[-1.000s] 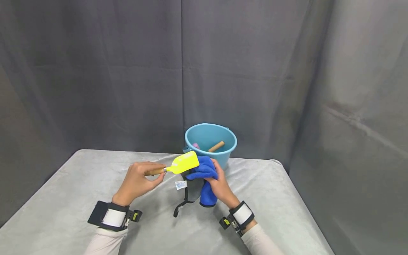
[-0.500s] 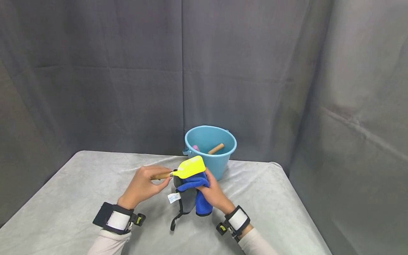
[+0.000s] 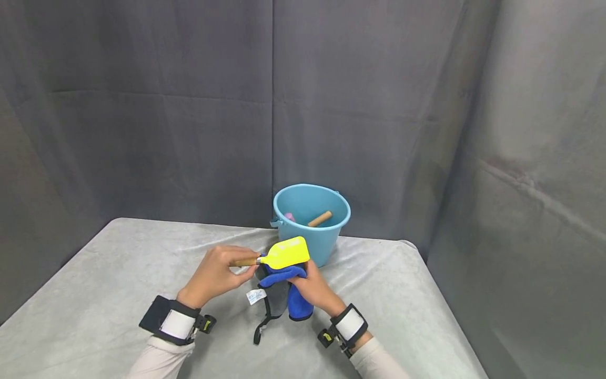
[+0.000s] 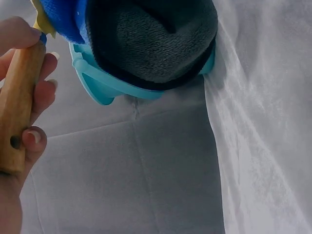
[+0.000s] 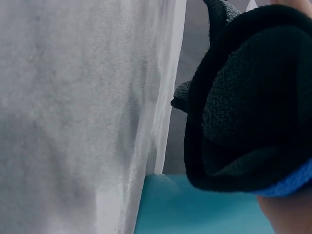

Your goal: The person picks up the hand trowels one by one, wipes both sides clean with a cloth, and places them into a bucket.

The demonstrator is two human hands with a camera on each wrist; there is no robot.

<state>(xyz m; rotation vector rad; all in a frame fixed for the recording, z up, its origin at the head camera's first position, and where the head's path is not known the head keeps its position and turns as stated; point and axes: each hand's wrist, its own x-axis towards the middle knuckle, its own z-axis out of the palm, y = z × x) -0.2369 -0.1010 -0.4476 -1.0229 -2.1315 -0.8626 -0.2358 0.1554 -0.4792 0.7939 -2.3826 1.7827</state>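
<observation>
My left hand (image 3: 215, 275) pinches the wooden handle of a small hand shovel (image 3: 287, 253) with a bright yellow blade pointing right. In the left wrist view, fingers curl round that handle (image 4: 20, 100). A bunched blue and grey cloth (image 3: 299, 306), black-edged with a white tag and a dark loop, is gripped by my right hand (image 3: 316, 288). The blade lies over the top of the cloth; whether it touches the right fingers I cannot tell. Filling much of the right wrist view, the cloth's grey side (image 5: 253, 97) hides most of the right hand.
Just behind the hands stands a light blue bucket (image 3: 312, 242) near the table's far edge. Inside it are a wooden handle (image 3: 320, 219) and something pink (image 3: 290, 216). A pale sheet covers the table (image 3: 109, 295); grey curtains (image 3: 189, 131) hang behind and at the sides.
The left hand has moved right with the shovel, bringing its blade further over the cloth. My right hand has shifted left and down, carrying the cloth away from the bucket's front.
</observation>
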